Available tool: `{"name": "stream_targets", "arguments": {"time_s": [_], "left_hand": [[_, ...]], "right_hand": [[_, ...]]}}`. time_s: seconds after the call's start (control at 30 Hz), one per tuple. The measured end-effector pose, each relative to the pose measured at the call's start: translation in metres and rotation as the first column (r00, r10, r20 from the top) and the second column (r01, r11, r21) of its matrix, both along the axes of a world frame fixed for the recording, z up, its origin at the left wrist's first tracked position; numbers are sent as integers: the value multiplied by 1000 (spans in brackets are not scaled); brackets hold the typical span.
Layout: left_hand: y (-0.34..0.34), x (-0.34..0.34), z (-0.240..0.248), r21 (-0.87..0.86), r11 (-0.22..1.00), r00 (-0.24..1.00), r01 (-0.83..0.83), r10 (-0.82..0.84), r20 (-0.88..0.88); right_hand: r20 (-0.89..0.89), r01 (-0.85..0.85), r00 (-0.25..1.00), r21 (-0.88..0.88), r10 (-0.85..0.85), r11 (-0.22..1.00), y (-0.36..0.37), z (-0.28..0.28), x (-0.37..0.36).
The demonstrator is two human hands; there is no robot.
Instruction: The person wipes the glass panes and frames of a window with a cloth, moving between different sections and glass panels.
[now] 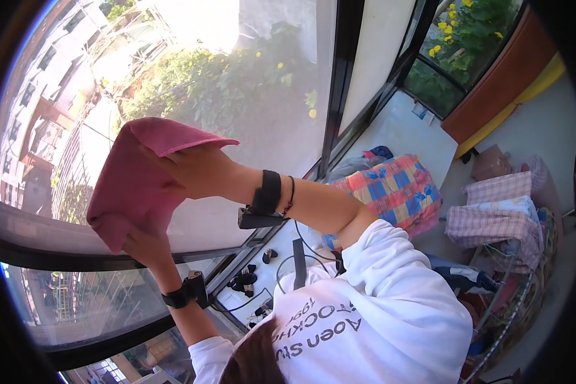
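Observation:
A dark pink cloth (125, 179) is spread in front of the large window pane (269, 115), with one top corner folded over. My right hand (201, 171) holds it from the right side, its fingers partly hidden under the folded flap. At the cloth's lower edge my left hand (148, 247) grips a bunched part, and some of its fingers are covered by the fabric. Whether the cloth presses on the glass I cannot tell. Each wrist carries a black strap with a small dark device, one of them the right wrist strap (267, 192).
A dark window frame (344, 70) runs up beside the pane, and a lower rail (45, 256) crosses below it. Behind my right arm lies a checkered quilt (397, 192). Farther right, checked fabric (493, 224) hangs on a metal rack. Dark shoes (243, 279) stand on the floor.

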State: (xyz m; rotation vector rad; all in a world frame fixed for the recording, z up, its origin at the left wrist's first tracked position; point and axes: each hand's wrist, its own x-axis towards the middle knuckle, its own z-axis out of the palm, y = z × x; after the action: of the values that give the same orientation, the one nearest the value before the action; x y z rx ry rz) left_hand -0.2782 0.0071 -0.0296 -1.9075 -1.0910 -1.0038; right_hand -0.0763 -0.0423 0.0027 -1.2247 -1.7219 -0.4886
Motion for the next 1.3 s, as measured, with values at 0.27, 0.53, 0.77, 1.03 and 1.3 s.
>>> {"name": "stream_targets", "arguments": {"time_s": [0.27, 0.53, 0.77, 1.03, 1.3], "left_hand": [[-33, -15, -84, -468, 883, 987, -43, -34, -154], [-23, -41, -71, -399, 916, 975, 41, -124, -187], [-3, 11, 1, -131, 977, 985, 168, -171, -11], [-38, 4, -95, -373, 881, 935, 290, -343, -84], [-31, 3, 3, -260, 933, 957, 250, -278, -78]], "right_hand": [[-31, -7, 999, -415, -7, 910, -28, -96, -3], [82, 45, 996, -250, -25, 967, -31, -57, 12], [33, 114, 993, 67, -117, 991, -6, 16, 21], [141, 157, 982, -238, -126, 959, -32, -113, 38], [141, 168, 976, 4, -166, 986, -22, -7, 46]]}}
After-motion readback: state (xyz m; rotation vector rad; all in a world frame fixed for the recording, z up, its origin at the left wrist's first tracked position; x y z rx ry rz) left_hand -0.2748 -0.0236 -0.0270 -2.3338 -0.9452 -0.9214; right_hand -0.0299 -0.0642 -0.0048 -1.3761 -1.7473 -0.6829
